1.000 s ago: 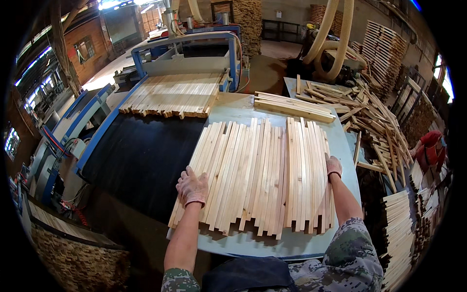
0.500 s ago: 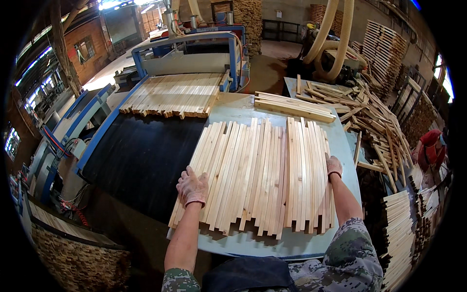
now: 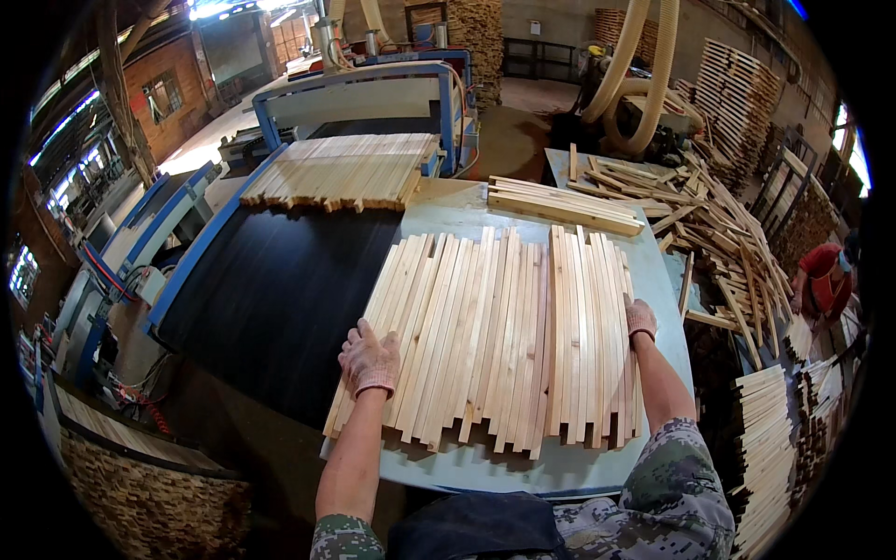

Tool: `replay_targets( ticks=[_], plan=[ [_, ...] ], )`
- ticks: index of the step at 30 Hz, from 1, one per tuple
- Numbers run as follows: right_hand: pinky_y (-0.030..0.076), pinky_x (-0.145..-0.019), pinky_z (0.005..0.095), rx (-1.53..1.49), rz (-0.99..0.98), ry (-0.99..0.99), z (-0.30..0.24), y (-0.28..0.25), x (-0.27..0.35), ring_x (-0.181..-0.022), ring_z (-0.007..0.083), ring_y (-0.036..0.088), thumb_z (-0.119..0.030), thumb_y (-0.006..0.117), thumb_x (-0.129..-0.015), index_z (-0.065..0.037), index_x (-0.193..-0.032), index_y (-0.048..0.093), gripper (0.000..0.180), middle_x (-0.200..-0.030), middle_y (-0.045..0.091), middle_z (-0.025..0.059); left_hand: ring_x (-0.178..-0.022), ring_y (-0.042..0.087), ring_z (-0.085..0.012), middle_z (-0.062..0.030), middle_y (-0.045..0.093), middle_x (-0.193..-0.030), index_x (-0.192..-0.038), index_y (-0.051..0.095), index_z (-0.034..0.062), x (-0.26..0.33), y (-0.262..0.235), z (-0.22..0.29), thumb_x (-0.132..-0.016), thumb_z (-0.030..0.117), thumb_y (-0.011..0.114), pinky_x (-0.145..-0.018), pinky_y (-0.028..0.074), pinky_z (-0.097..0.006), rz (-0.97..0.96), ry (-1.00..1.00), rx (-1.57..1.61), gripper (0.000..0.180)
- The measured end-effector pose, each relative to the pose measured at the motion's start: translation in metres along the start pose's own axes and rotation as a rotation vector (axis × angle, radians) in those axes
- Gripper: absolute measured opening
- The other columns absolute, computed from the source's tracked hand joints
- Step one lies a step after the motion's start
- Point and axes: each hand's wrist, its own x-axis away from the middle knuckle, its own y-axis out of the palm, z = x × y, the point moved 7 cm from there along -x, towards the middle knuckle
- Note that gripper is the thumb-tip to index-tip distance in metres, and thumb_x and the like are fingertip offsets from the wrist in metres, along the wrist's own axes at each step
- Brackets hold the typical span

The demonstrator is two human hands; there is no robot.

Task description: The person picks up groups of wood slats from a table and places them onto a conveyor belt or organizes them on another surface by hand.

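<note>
A wide row of pale wooden strips [image 3: 485, 336] lies side by side on a light blue-grey table [image 3: 523, 478], its near ends uneven. My left hand [image 3: 369, 359], in a knitted glove, rests on the row's left edge with its fingers apart. At the opposite edge, my gloved right hand [image 3: 640, 319] presses against the outermost strips; it looks open, though some fingers are partly hidden. A few more strips [image 3: 565, 203] are stacked crosswise beyond the row.
Left of the table runs a black belt [image 3: 280, 299] carrying another batch of strips [image 3: 336, 173] before a blue-framed machine [image 3: 355, 98]. Loose wood pieces [image 3: 700, 210] are heaped at right, below beige hoses [image 3: 644, 93]. A person in red [image 3: 823, 280] bends at far right.
The batch on the belt has shifted slightly away, and a dark gap now shows under the machine's crossbar. The person at right has leaned further into view. My hands have stayed put.
</note>
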Motion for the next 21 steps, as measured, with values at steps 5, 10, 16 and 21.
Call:
replay_targets(
  ticks=[5,10,16,21],
  plan=[
    [0.05,-0.106,0.052,0.016,-0.012,0.009,0.002,0.001,-0.005,-0.126,0.0433,0.064,-0.069,0.05,-0.096,-0.005,-0.129,0.072,0.075,-0.133,0.068,0.0264,-0.126,0.058,-0.038,-0.0203,0.057,-0.142,-0.155,0.044,0.0049,-0.001,0.002,0.001,-0.098,0.055,0.059,-0.108,0.046,-0.05,0.005,0.002,-0.01,0.077],
    [0.05,-0.106,0.0521,0.008,-0.016,0.013,-0.006,-0.004,0.007,-0.125,0.0434,0.065,-0.068,0.05,-0.096,-0.004,-0.128,0.072,0.074,-0.132,0.068,0.0265,-0.127,0.058,-0.0384,-0.0201,0.057,-0.143,-0.155,0.044,0.0052,-0.001,0.002,-0.002,-0.098,0.054,0.059,-0.109,0.045,-0.05,0.014,-0.007,-0.005,0.077],
    [0.05,-0.106,0.0521,0.01,-0.009,-0.008,-0.003,-0.003,0.003,-0.125,0.0437,0.065,-0.068,0.05,-0.096,-0.003,-0.127,0.072,0.075,-0.133,0.068,0.0261,-0.127,0.058,-0.0378,-0.0198,0.057,-0.143,-0.155,0.044,0.0052,-0.001,0.002,-0.001,-0.098,0.054,0.06,-0.11,0.045,-0.049,0.002,-0.012,-0.004,0.077],
    [0.049,-0.106,0.0521,0.029,0.002,-0.033,-0.001,-0.002,0.0,-0.125,0.0441,0.064,-0.068,0.047,-0.098,-0.003,-0.128,0.071,0.076,-0.133,0.068,0.0259,-0.127,0.058,-0.0374,-0.0195,0.057,-0.142,-0.155,0.044,0.0054,-0.003,0.005,-0.001,-0.097,0.054,0.06,-0.109,0.045,-0.049,0.008,-0.004,-0.006,0.077]
  ],
)
